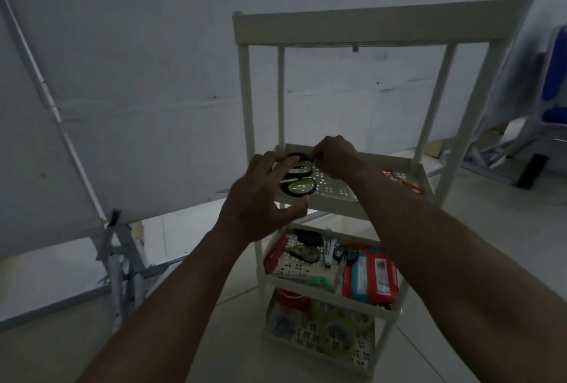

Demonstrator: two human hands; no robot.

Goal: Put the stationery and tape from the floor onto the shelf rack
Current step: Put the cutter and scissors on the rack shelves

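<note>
shelf rack [380,21] cream, trays perforated. scissors [287,189] handles black with lime-green insides. packet [369,275] red and teal. chair [555,81] blue. floor [233,336] white tile.

You see the scissors [299,178] over the left end of the second tier of the shelf rack [380,25]; a packet [369,275] lies right, one tier below.

Looks like a bare office or store room: plain white wall [147,45], pale tiled floor [233,339], white plastic shelf rack [368,25] holding stationery [306,255], blue chair [556,75], large white board [46,167] on metal stand [120,263].
</note>
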